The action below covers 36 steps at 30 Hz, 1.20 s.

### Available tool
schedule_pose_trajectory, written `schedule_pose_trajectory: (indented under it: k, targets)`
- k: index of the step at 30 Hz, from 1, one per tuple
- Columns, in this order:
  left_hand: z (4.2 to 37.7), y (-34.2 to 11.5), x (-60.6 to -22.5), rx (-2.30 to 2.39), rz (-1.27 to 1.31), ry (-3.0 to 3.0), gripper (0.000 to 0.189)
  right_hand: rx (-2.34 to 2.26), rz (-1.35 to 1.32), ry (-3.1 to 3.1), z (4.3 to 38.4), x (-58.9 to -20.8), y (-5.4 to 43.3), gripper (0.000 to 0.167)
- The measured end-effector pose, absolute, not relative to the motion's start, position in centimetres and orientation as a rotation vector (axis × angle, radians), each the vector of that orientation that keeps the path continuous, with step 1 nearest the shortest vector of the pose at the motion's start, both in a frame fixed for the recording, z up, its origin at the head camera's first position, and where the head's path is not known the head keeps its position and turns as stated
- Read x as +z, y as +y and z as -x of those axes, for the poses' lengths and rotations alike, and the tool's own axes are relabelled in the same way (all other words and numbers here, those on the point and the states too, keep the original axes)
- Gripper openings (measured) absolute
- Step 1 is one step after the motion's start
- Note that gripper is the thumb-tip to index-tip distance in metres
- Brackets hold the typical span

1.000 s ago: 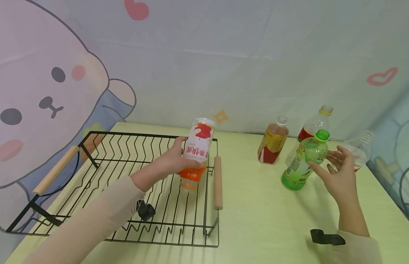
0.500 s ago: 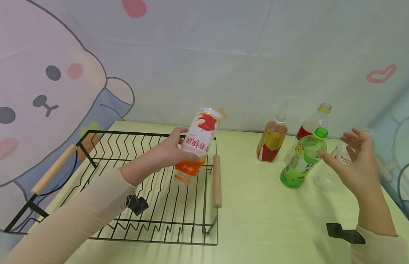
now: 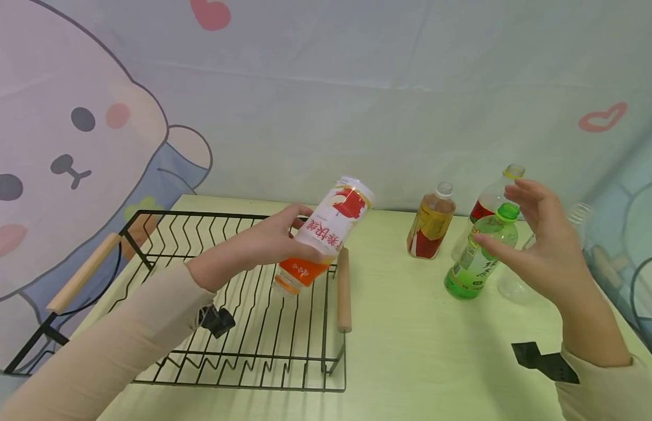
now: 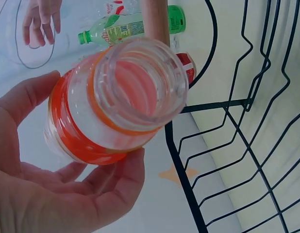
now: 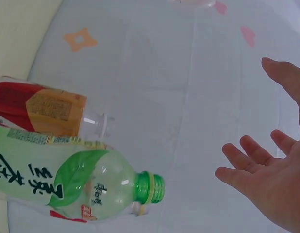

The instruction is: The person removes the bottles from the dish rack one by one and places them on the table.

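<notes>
My left hand (image 3: 273,237) grips a plastic drink bottle (image 3: 326,225) with a white and orange label and a red fruit picture. The bottle is tilted neck-down above the right part of the black wire rack (image 3: 262,354). Its mouth is uncapped in the left wrist view, with thumb and fingers around its body. My right hand (image 3: 547,245) is raised with fingers spread, holding nothing. Nearest to it stands a green tea bottle (image 3: 475,257), partly overlapped in the head view; the right wrist view shows a gap between them.
Left of the green bottle stands a red-and-yellow labelled bottle (image 3: 432,225). A clear bottle with a red label (image 3: 486,204) is behind, and another clear bottle (image 3: 515,286) is partly hidden by my right hand. The rack has wooden handles (image 3: 344,292). A printed cloth hangs behind.
My left hand has tilted its bottle further, bottom end rightward. My right hand moved right, away from the green bottle, then back left and upward. The green bottle has stayed in place.
</notes>
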<state>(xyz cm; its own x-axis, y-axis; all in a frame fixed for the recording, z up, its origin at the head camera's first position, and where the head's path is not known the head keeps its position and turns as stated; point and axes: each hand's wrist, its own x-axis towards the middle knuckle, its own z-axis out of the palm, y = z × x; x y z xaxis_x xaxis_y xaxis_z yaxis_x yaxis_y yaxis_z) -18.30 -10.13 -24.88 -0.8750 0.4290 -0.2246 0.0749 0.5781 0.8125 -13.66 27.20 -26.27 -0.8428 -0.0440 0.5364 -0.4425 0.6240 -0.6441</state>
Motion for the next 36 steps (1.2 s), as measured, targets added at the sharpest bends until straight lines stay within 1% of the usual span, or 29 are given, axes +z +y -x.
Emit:
schedule_pose_trajectory:
  k: [6, 13, 21, 27, 36]
  targets:
    - [17.9, -9.9, -24.2, 1.156, -0.49, 2.385, 0.063, 1.094, -0.485, -2.441, 13.7, -25.4, 25.1, 0.085]
    - [17.9, -9.5, -23.8, 1.091, -0.553, 2.359, 0.063, 1.069, -0.569, -2.528, 13.7, -25.1, 22.7, 0.085]
    - [17.8, -9.0, -23.5, 1.048, -0.58, 2.329, 0.061, 0.993, -0.767, -2.505, 13.6, -25.1, 20.9, 0.084]
    - [17.7, -8.6, -23.4, 1.019, -0.604, 2.31, 0.062, 0.871, -0.901, -2.478, 13.6, -25.2, 19.9, 0.087]
    - [17.5, -8.0, -23.5, 0.982, -0.632, 2.277, 0.057, 0.958, -1.006, -2.56, 13.5, -25.3, 18.9, 0.084]
